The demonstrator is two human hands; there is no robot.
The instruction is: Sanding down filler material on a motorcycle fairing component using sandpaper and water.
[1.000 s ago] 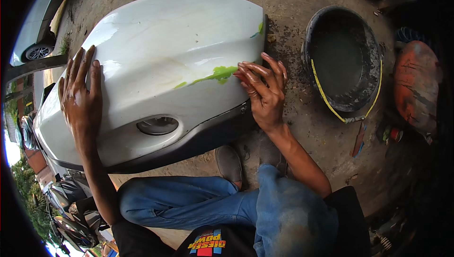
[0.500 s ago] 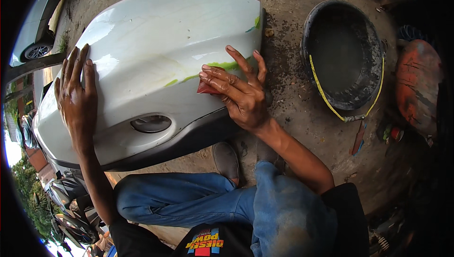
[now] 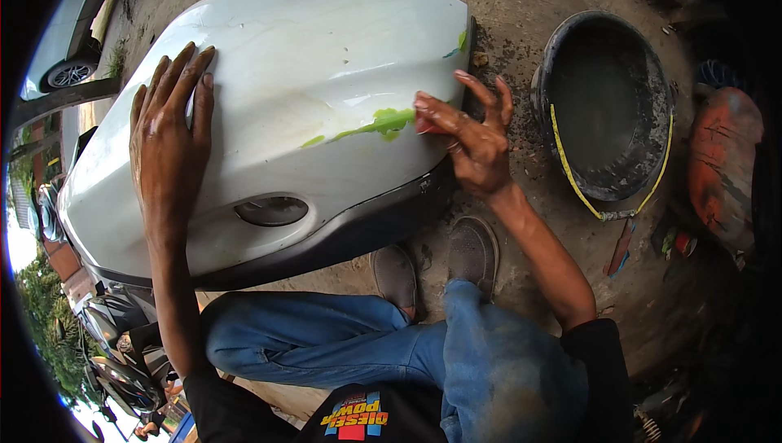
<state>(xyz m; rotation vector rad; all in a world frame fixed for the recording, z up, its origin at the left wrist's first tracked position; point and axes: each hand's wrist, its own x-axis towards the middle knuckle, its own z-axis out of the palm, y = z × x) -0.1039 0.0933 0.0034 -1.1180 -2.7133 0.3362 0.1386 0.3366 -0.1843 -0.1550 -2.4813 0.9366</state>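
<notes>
A white car bumper (image 3: 269, 68) lies before me, with a lime-green patch (image 3: 383, 124) along its crease and a smaller green and teal spot near its right end. Flat on its left part rests my left hand (image 3: 171, 125), fingers stretched out. At the right end of the long green patch, my right hand (image 3: 476, 146) presses a small piece of red sandpaper (image 3: 426, 124) on the surface. Thumb and first fingers grip the sandpaper and partly hide it; the other fingers stick up. An oval recess (image 3: 273, 210) sits in the bumper's near side.
To the right stands a black bucket (image 3: 558, 60) of murky water with a yellow-wrapped handle. Beyond it is a worn orange-red object (image 3: 725, 170). A flat strip (image 3: 619, 247) lies on the ground by the bucket. At far left are a parked car (image 3: 61, 36) and motorbikes (image 3: 114, 361).
My right hand has slid right along the crease with the sandpaper, uncovering more of the green patch. My left hand sits farther right and up on the bumper. The view has shifted slightly.
</notes>
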